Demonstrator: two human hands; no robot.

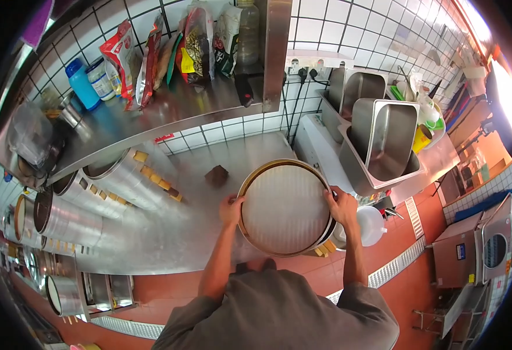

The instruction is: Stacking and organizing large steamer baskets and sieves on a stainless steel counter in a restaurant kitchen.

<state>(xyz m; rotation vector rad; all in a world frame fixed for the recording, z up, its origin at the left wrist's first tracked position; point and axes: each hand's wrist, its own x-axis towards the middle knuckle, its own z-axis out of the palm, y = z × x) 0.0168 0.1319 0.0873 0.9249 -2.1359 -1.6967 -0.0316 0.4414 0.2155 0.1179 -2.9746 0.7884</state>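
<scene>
Directly before me is a round metal steamer tier (287, 210), with a flat, dull silvery face and a brownish rim. My left hand (230, 209) grips the left edge of its rim, thumb on top. On the opposite side, my right hand (342, 204) is closed around the right edge. Wooden blocks (324, 249) show below its lower right side; whether they belong to this tier or to another under it, I cannot tell. A small dark brown block (217, 176) lies on the stainless steel worktop (159, 238), just beyond my left hand.
Metal cylinders with wooden blocks (120, 175) line the worktop's left. Overhead, a steel shelf (173, 127) carries bags and bottles. To the right, deep steel pans (382, 144) rest by a white appliance (315, 140). A translucent plastic container (371, 226) is near my right forearm.
</scene>
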